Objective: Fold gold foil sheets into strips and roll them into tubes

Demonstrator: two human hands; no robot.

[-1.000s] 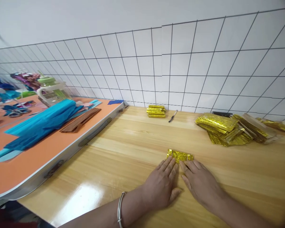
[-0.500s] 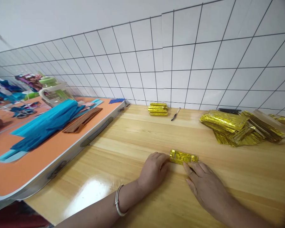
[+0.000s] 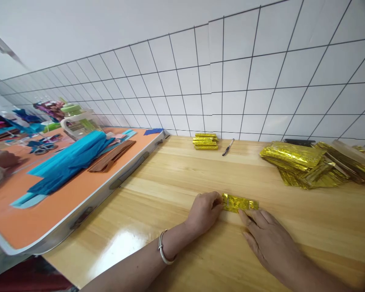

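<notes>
A folded strip of shiny gold foil (image 3: 239, 202) lies flat on the wooden table, with a small folded-over flap near each end. My left hand (image 3: 205, 211), a silver bangle on its wrist, has its fingers curled and closed on the strip's left end. The fingers of my right hand (image 3: 269, 239) are stretched out, with the tips resting on the strip's near edge towards its right end. Farther back, several small folded gold foil bundles (image 3: 205, 142) sit stacked near the wall, beside a pen (image 3: 228, 147).
A heap of gold foil sheets (image 3: 292, 156) is at the right against the tiled wall. On the left, an orange-topped table (image 3: 61, 209) carries blue crepe paper (image 3: 68, 162), brown paper (image 3: 112, 156), scissors (image 3: 45, 149) and a clear jug (image 3: 82, 125). Another person's hand (image 3: 3, 159) shows at the far left.
My left fingers have bent a little more over the strip's left end. My right hand keeps its place on the strip. The whole view has shifted slightly.
</notes>
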